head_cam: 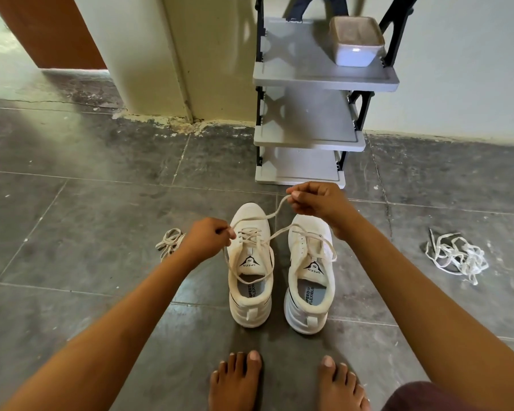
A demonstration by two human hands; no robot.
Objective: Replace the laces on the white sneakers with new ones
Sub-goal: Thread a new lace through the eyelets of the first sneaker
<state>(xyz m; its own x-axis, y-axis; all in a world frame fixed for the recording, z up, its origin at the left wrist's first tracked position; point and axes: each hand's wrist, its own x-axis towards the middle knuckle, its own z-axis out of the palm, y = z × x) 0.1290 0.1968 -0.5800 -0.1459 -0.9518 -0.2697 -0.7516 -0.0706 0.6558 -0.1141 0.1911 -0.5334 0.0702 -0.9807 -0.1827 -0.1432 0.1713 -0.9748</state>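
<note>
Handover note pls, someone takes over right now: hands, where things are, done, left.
Left hand and right hand: each pinches the lace stretched between them over the left sneaker.
Right sneaker stands beside it on the floor, threaded, with its ends hanging loose.
Left bundle and right bundle of loose laces lie on either side. I cannot tell which is old.
Done: both shoes look threaded.
Left: probably tighten and tie the left sneaker, then the right.

2 sneakers [250,307] [306,315], 2 loose lace piles [168,243] [457,256], 1 rack [324,80], 3 shelves [306,143], 1 tub [355,43], 2 hands [208,235] [315,200], 2 feet [235,378] [341,381]
</note>
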